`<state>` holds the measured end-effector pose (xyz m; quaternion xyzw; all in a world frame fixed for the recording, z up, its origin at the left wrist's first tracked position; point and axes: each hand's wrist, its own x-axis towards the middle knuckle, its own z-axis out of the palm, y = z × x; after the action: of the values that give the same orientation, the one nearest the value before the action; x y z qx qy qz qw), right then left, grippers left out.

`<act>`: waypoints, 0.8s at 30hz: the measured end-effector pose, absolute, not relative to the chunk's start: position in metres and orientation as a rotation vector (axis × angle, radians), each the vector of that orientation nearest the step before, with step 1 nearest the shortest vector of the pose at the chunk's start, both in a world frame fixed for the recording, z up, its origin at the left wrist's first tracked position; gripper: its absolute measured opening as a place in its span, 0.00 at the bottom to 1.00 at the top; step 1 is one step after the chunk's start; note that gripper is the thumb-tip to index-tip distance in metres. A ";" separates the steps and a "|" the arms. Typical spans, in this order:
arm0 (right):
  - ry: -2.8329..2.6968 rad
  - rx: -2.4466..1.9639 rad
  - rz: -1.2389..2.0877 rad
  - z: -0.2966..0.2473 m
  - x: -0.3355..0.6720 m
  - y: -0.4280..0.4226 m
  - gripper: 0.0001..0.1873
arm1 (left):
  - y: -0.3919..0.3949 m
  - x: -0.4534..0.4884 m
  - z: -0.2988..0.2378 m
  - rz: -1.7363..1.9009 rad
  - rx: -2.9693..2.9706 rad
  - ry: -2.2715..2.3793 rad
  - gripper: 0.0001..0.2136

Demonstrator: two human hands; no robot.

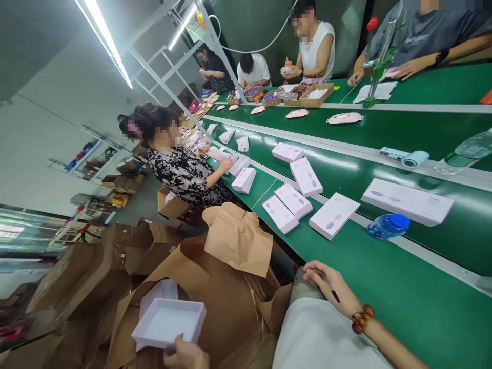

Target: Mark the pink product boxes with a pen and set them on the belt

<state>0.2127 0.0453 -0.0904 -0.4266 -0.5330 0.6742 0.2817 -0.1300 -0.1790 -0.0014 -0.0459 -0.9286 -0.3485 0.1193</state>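
Head camera, looking forward and down at a tilt: the person's left hand (187,354) enters at the bottom edge, left of centre, and grips the near side of a shallow white box (169,320). The thumb lies up over the rim, while the rest of the fingers are mostly hidden below. The box is tilted, its open side up so that the plain white inside shows, and it is held over the mouth of a large carton lined with brown paper (223,302). Another white box part (164,288) stands just behind it, partly covered.

The right forearm slants in from the lower right corner and crosses pale clothing. A beaded bracelet (363,320) circles the wrist. The right hand (328,283) points left, back of the hand upward, fingers loosely bent and half open, beside the person's knee at the edge of the green work table (384,277). The palm is turned from view. A small dark mark or object shows near the wrist; which, I cannot tell.

Beyond the right hand, white printed boxes (334,216) lie scattered, near a blue-capped bottle (388,226). A co-worker in a patterned top (184,171) handles white boxes farther left; other people sit along the far side.
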 end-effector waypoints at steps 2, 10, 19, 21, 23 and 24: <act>-1.437 -1.018 1.903 -0.074 0.192 0.037 0.29 | -0.176 -0.088 -0.020 -1.161 -0.077 -2.657 0.28; -1.287 -0.872 2.071 -0.036 0.184 0.027 0.43 | -0.114 0.062 -0.061 -2.720 -0.408 -2.689 0.41; -0.982 -1.247 1.791 -0.039 0.248 0.028 0.39 | -0.090 0.049 -0.045 -2.355 -1.532 -3.225 0.42; -0.929 -1.283 1.750 -0.036 0.254 0.024 0.39 | -0.076 0.048 -0.040 -2.261 -1.827 -3.150 0.42; -0.885 -1.306 1.727 -0.034 0.260 0.021 0.38 | -0.063 0.047 -0.035 -2.346 -1.927 -3.087 0.40; -0.868 -1.313 1.724 -0.033 0.264 0.019 0.37 | -0.057 0.046 -0.031 -2.400 -1.909 -3.088 0.40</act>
<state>0.2638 0.0192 -0.0335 -0.5174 -0.3420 0.6791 0.3926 0.0463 -0.0573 -0.0313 -0.3607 -0.5835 -0.4535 -0.5690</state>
